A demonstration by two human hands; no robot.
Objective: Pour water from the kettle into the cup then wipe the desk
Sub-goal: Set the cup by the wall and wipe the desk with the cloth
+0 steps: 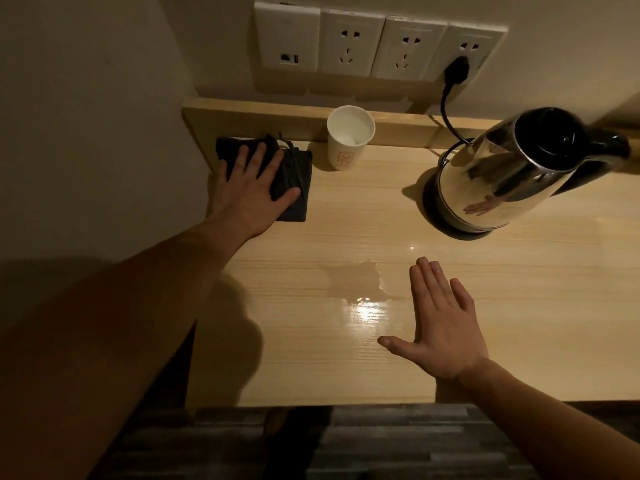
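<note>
A steel kettle (512, 174) with a black lid and handle stands on its base at the right of the wooden desk (346, 368). A white paper cup (348, 140) sits upright near the back ledge. A dark folded cloth (294, 181) lies at the back left corner. My left hand (249, 188) rests flat on the cloth with fingers spread. My right hand (440, 327) hovers flat and empty over the desk, right of a small water puddle (356, 282).
A row of white wall sockets (377, 46) runs above the ledge; the kettle's black plug and cord (450, 98) hang from the rightmost one. A wall borders the desk on the left. Dark floor shows below the front edge.
</note>
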